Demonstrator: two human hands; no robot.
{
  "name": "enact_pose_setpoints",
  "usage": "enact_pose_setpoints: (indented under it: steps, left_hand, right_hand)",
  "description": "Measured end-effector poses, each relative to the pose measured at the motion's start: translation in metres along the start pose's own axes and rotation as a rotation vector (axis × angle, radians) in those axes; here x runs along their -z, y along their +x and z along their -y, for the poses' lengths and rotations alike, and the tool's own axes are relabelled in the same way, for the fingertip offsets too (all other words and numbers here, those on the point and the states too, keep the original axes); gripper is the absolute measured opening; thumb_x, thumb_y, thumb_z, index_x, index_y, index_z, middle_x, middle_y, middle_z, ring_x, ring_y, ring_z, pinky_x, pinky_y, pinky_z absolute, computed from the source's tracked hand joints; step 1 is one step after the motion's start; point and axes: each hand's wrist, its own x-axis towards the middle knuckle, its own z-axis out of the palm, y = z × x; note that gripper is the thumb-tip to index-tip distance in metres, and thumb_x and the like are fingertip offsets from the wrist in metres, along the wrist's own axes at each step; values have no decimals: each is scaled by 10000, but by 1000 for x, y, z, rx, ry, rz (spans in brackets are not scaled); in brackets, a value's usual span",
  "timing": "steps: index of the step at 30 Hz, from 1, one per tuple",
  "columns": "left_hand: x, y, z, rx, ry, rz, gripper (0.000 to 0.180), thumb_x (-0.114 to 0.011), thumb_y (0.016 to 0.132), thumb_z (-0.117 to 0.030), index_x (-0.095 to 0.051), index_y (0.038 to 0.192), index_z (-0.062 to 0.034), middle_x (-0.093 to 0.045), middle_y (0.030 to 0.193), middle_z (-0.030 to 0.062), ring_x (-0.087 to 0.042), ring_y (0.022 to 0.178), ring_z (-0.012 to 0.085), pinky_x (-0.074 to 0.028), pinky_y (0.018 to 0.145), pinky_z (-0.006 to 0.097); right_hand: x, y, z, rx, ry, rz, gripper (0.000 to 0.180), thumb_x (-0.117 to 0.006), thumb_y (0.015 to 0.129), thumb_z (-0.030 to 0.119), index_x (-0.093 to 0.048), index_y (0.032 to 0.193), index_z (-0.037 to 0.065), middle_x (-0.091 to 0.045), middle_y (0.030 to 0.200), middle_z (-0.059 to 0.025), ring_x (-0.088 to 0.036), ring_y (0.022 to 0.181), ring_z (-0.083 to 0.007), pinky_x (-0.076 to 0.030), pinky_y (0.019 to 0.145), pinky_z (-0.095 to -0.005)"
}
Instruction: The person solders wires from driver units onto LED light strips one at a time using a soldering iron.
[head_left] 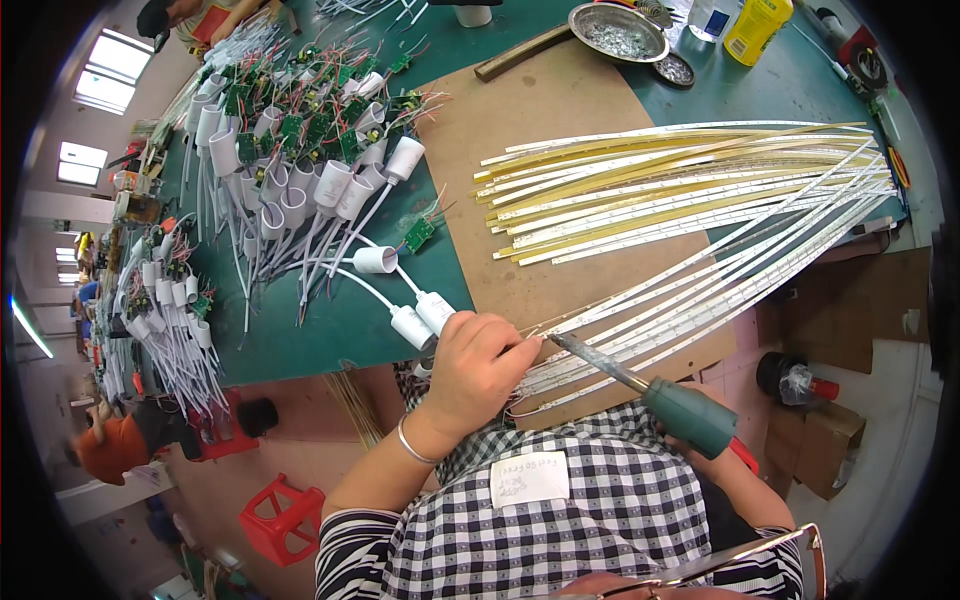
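My left hand [482,365] is closed in a pinch at the near ends of several white LED strips [640,345]; what lies between the fingertips is too small to make out. Beside its knuckles lie white cylindrical caps [411,327] with white cables. My right hand [712,464] grips a soldering iron [690,415] by its green handle, which partly covers the hand. The iron's metal shaft points left, its tip beside my left fingertips at the strip ends. Thin wires show near the tip.
A brown board [560,100] carries more white and yellow strips [620,195]. At left is a heap of white caps with cables and green circuit boards [291,130]. A metal bowl [619,33], yellow bottle [757,30] and wooden bar [523,52] sit at the far side. A red stool [282,520] stands below.
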Motion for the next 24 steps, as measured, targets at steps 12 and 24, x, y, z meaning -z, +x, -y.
enact_pose_setpoints:
  steps: [12, 24]
  left_hand:
    - [0, 1, -1, -15, 34, 31, 136, -697, 755, -84, -713, 889, -71, -578, 817, 23, -597, 806, 212, -434, 739, 361]
    - [-1, 0, -2, 5, 29, 56, 154, -692, 751, -86, -711, 903, -67, -588, 848, 32, -603, 842, 225, -447, 773, 375]
  right_hand:
    - [3, 16, 25, 193, -265, -34, 518, -876, 735, 233, -653, 1156, 31, -704, 1071, -115, -693, 975, -277, -549, 873, -358]
    - [3, 8, 26, -158, 236, -31, 637, -780, 840, 474, -602, 1196, -23, -685, 915, -59, -691, 807, -170, -561, 764, -315]
